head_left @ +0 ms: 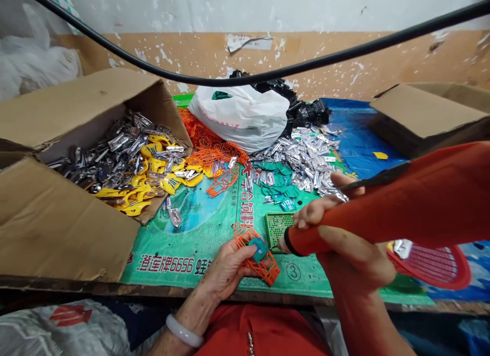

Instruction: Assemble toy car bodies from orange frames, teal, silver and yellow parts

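My left hand (pixel 228 267) holds an orange plastic frame (pixel 271 273) near the table's front edge, its thumb pressing a small green piece (pixel 259 249) against it. Wrapped round a red, tube-shaped tool (pixel 329 226) is my right hand (pixel 354 244). The tool's black-ringed end points left and down over a green perforated tray (pixel 276 226), just right of the orange frame. Small metal bits lie in the tray, and the tool's end hides part of it. More green pieces (pixel 281 180) lie behind the tray beside a heap of silver metal parts (pixel 306 157).
At left, an open cardboard box (pixel 69 223) spills metal and yellow parts (pixel 153 167). A white plastic bag (pixel 241 116) stands at the back by orange frames (pixel 206 154). A red basket (pixel 436 267) and another box (pixel 429 111) are right. A black cable (pixel 229 82) hangs across.
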